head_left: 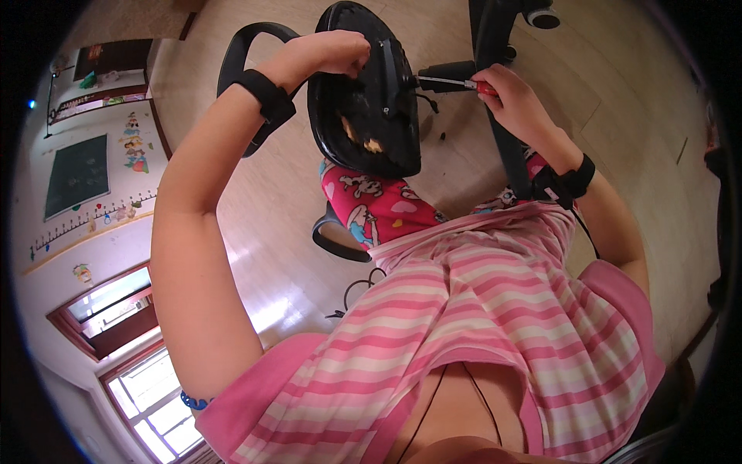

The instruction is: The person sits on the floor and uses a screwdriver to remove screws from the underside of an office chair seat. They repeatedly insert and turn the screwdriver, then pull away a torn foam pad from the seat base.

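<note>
A black padded chair part, its covering torn to show tan foam, rests tilted by my pink patterned trouser leg. A metal bracket is fixed along it. My left hand lies at its upper left with fingers curled down; what they grip, if anything, is hidden. My right hand is closed on a screwdriver with a red handle, its shaft reaching left to the bracket's side. Just below the shaft a short black lever or knob sticks out from the part.
A black loop armrest lies behind my left forearm, another lower down. A chair base with casters stands at upper right. A cable lies on the pale floor. A wall with a board is at left.
</note>
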`<act>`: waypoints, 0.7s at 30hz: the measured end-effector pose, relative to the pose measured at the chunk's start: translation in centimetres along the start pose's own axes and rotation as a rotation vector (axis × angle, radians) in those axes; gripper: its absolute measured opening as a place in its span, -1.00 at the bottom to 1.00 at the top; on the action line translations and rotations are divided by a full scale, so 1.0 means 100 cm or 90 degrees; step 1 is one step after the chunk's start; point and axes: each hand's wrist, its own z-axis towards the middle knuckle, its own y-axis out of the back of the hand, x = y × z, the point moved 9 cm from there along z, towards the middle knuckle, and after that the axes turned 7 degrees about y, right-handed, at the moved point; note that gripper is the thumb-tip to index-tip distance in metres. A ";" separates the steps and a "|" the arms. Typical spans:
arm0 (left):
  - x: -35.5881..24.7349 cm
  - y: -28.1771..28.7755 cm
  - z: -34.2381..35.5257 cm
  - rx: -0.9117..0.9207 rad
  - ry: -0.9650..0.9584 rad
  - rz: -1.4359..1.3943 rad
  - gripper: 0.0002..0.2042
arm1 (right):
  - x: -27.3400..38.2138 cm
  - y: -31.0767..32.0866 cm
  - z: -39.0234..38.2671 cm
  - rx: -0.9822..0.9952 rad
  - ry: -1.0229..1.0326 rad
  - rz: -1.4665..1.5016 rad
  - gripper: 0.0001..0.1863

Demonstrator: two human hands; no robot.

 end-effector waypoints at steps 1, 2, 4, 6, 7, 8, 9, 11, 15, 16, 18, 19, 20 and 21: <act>0.001 -0.002 0.003 0.018 0.020 0.001 -0.76 | -0.001 -0.001 -0.004 0.006 -0.017 0.002 -0.82; 0.004 -0.002 0.005 0.029 0.050 0.014 -0.76 | -0.002 -0.003 -0.008 0.013 -0.035 0.005 -0.82; 0.001 -0.003 0.007 0.014 0.071 0.070 -0.78 | -0.002 -0.006 -0.013 0.008 -0.038 0.013 -0.82; -0.011 -0.003 0.007 -0.046 0.047 0.153 -0.83 | -0.003 -0.012 -0.015 0.014 -0.033 0.023 -0.81; -0.020 -0.002 0.004 -0.096 0.017 0.215 -0.84 | -0.003 -0.016 -0.015 0.022 -0.026 0.029 -0.79; -0.029 -0.003 0.000 -0.153 -0.019 0.277 -0.85 | -0.004 -0.020 -0.014 0.030 -0.022 0.036 -0.78; -0.038 -0.005 -0.001 -0.194 -0.053 0.339 -0.84 | -0.004 -0.023 -0.014 0.029 -0.023 0.034 -0.78; -0.035 -0.021 0.005 -0.143 -0.021 0.492 -0.84 | -0.007 -0.030 -0.009 0.043 -0.045 0.026 -0.78; -0.025 -0.022 0.015 -0.106 0.055 0.539 -0.79 | -0.002 -0.047 0.006 0.088 -0.050 0.044 -0.78; -0.024 -0.022 0.016 -0.078 0.071 0.489 -0.77 | 0.000 -0.050 0.010 0.091 -0.054 0.057 -0.78; -0.025 -0.007 0.013 -0.133 0.105 0.450 -0.74 | 0.001 -0.054 0.014 0.099 -0.062 0.071 -0.79; -0.023 -0.005 0.011 -0.125 0.132 0.416 -0.73 | 0.001 -0.055 0.016 0.104 -0.067 0.072 -0.79; -0.025 -0.006 0.010 -0.113 0.135 0.422 -0.75 | 0.001 -0.056 0.015 0.102 -0.065 0.074 -0.79; -0.024 -0.011 0.009 -0.069 0.152 0.422 -0.76 | 0.000 -0.057 0.015 0.111 -0.076 0.072 -0.79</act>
